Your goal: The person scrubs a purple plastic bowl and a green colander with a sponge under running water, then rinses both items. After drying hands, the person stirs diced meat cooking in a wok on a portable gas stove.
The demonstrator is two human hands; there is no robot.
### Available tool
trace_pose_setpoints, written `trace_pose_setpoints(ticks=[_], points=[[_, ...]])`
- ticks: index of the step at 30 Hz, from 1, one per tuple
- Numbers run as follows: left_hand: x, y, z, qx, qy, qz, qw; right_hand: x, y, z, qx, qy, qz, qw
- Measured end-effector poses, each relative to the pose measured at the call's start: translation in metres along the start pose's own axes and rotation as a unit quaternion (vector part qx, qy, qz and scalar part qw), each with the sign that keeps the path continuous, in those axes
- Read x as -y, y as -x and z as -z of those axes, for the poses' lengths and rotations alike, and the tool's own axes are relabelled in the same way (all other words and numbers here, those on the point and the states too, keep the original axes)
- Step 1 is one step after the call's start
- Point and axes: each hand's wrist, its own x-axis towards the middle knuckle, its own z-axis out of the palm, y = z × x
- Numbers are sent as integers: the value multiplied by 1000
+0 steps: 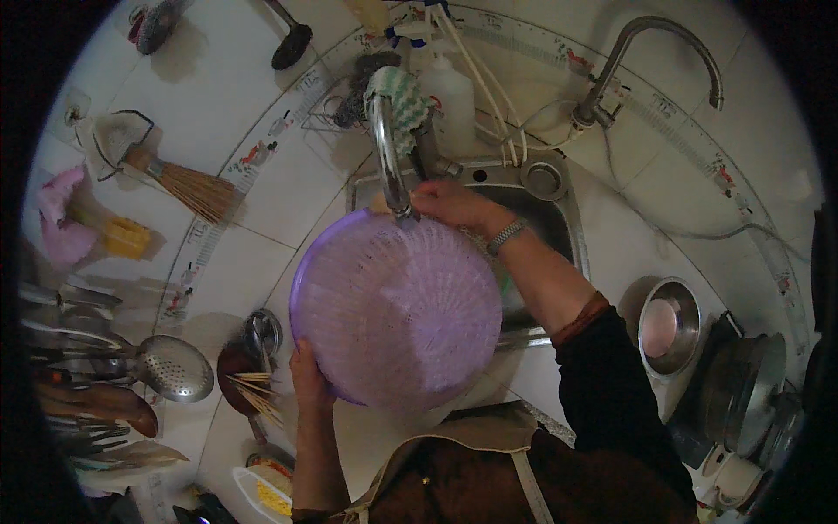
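Observation:
A purple plastic colander (393, 314) is tilted over the left part of the steel sink (579, 242), its ribbed underside towards me. My left hand (311, 380) grips its rim at the lower left. Just above the colander's far edge, my right hand (452, 204) has its fingers bent beside the spout of a chrome faucet (387, 154); whether they pinch something small cannot be made out. Below the spout's tip the colander looks wet. A green and white striped cloth (402, 98) is draped over the faucet.
Behind the sink stand a white plastic bottle (448, 98) and a second curved faucet (628, 39). A steel bowl (669, 327) with a pink thing is at the right. Along the left are a slotted skimmer (175, 368), a bamboo whisk brush (190, 187) and a bundle of sticks (255, 393).

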Motion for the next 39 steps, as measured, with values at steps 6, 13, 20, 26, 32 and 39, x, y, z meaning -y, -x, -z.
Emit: trace_pose_setpoints(ticks=[6,13,20,26,32,39], points=[[0,-22,-28,91,13,18,996,36,-2,17,38,188,122,974],[13,-43,-27,-5,-86,29,996,23,28,45,127,137,88,978],[35,-70,58,-70,118,-25,990,-45,62,87,-31,68,-77,994],[82,-70,111,-179,151,-17,972,-101,96,79,-178,-72,-118,974],[113,-85,176,-138,88,-39,986,-139,108,59,-243,110,-141,953],[42,-17,136,-355,-369,-141,847,-168,101,32,-349,25,-162,923]])
